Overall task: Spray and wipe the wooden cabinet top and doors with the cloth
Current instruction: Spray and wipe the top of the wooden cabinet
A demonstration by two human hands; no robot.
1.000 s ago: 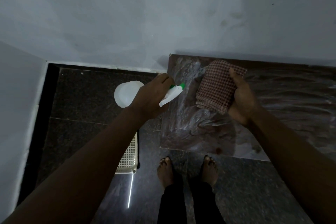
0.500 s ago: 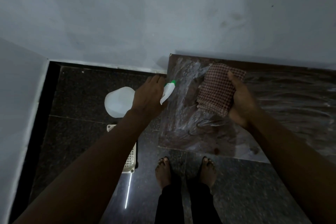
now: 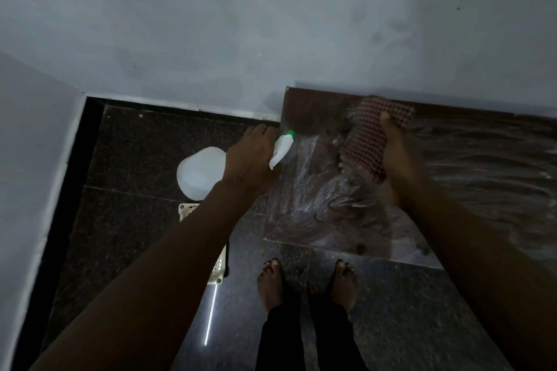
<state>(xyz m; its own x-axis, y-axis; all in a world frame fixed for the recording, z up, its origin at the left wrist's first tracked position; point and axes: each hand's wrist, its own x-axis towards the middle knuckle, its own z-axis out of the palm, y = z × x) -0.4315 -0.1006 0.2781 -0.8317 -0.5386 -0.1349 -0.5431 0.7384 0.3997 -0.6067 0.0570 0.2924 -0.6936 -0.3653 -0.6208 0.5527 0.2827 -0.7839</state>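
My left hand (image 3: 250,156) grips the bottle (image 3: 200,173), right hand (image 3: 398,159) the cloth (image 3: 367,141); nozzle (image 3: 290,133) at the top's (image 3: 316,214) edge, I may overspray

Over cabinet top (image 3: 482,166): cloth (image 3: 370,141); left of it, spray bottle (image 3: 200,173); below bottle, basket (image 3: 217,272) on floor (image 3: 135,159).

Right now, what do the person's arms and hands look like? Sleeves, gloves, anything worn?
Both arms are bare as far as the frame shows: no sleeve on the left forearm or the right forearm. The left hand and right hand wear no gloves; no watch, bracelet or ring shows, though the light is dim and the right hand is slightly blurred.
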